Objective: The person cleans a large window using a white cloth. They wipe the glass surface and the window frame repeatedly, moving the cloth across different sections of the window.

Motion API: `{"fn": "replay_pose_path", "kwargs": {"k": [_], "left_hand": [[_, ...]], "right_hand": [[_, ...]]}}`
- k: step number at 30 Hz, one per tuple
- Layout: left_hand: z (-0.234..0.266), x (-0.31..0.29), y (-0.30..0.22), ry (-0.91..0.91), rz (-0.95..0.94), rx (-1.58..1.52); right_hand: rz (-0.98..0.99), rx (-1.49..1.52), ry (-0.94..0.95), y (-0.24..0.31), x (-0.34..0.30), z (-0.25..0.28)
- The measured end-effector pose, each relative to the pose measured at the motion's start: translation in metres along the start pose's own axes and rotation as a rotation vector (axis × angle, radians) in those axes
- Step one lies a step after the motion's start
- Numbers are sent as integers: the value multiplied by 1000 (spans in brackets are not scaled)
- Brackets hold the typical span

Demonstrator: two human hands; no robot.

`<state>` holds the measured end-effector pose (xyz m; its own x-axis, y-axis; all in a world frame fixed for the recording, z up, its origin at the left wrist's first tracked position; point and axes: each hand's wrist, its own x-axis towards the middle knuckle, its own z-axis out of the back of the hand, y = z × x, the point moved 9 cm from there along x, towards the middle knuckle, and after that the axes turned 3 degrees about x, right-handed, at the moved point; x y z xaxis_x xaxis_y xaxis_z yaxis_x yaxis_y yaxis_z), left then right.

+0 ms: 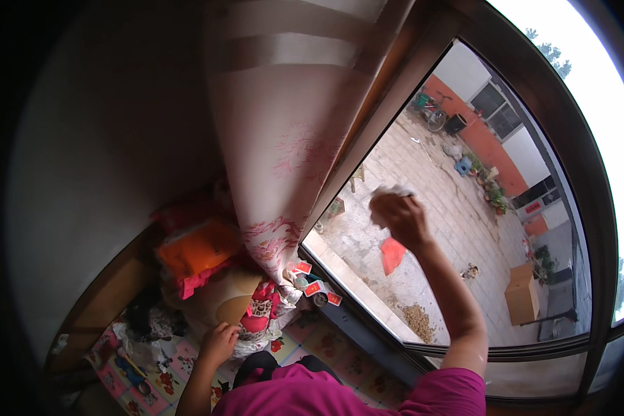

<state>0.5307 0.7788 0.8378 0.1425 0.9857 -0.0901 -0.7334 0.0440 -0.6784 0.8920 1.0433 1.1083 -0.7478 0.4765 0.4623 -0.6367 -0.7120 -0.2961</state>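
My right arm is raised to the window pane (457, 208). My right hand (408, 218) is closed round a crumpled whitish cloth (395, 191) against the glass; motion blurs its edges. My left hand (220, 343) is low at the left, fingers curled together beside a beige and tan cushion-like bundle (225, 298). Whether anything is inside those fingers is hidden. Past the bundle lie an orange packet (200, 247) and pink and red fabric (256, 319).
A pale curtain (277, 104) with pink flowers hangs left of the window. Small red-and-white cards (315, 288) and small items crowd the sill (353, 329). A patterned sheet (301, 329) lies below me. Outside are a paved courtyard, a cardboard box (521, 295), potted plants (496, 194) and a bicycle (435, 118).
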Motion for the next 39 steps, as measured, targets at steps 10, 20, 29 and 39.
{"fn": "replay_pose_path", "kwargs": {"k": [10, 20, 29, 39], "left_hand": [[-9, -7, 4, 23, 101, 37], [-88, -82, 57, 161, 355, 44], [-189, -180, 132, 255, 597, 156], [-269, -172, 118, 320, 490, 155]], "right_hand": [[-183, -680, -504, -50, 133, 159], [-510, 81, -47, 24, -58, -244], [-355, 208, 242, 118, -209, -535], [-221, 33, 203, 156, -417, -560]]}}
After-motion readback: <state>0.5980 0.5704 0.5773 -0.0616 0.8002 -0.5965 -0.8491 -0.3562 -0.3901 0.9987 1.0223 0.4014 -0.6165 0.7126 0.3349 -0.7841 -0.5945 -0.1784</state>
